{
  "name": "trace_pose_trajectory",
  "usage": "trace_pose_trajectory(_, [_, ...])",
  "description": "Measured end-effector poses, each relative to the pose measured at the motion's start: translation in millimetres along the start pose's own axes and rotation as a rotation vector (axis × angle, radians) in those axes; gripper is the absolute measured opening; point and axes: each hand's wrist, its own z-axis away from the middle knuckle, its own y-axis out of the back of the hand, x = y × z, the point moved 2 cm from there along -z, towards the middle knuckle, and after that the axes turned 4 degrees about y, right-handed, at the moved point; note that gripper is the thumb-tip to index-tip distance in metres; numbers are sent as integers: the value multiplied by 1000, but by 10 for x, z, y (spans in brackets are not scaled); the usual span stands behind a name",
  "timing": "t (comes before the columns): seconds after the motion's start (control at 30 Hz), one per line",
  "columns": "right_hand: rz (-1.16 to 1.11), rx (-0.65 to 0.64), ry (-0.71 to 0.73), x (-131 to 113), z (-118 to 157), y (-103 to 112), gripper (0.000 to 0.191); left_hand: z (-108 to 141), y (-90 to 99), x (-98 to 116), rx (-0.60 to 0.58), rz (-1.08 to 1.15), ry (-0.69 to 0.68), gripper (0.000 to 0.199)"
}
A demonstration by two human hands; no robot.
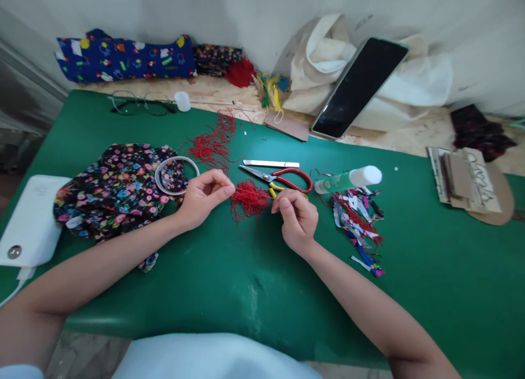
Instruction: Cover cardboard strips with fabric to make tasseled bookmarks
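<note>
My left hand is closed in a pinch, its thumb and finger on a thin red cord. Opposite it, my right hand also pinches, apparently holding the other end of this cord. Just behind the stretched cord lies a tangled heap of red cords. Small scissors with red and yellow handles rest beyond my right hand, alongside silver tweezers. A second loose pile of red cords spreads farther back. Close to my left hand, a pale tape ring leans on black floral fabric.
A green glue bottle lies right of the scissors, near fabric scraps. A phone leans against a cream cloth bag. At left are a white power bank and glasses. Cardboard pieces sit far right.
</note>
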Motion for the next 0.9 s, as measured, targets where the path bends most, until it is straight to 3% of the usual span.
trace_pose_trajectory(0.3, [-50,-79,127,-58,27,-12,34,8,35,129,150,-384,-476,9])
trace_pose_trajectory(0.47, [-12,-143,158,-70,37,-28,30,90,47,207,272,-705,-643,12])
trace_pose_trajectory(0.6, [25,-189,187,-102,21,-40,26,119,-18,243,146,-775,-602,9])
trace_pose_trajectory(0.7, [76,-239,220,-133,10,-52,22,136,-63,253,116,-882,-533,8])
trace_pose_trajectory(0.8, [138,-295,256,-161,5,-69,19,154,-81,256,80,-941,-519,27])
trace_pose_trajectory(0.9, [250,-350,330,-186,6,-96,17,162,-114,241,-128,-927,-575,38])
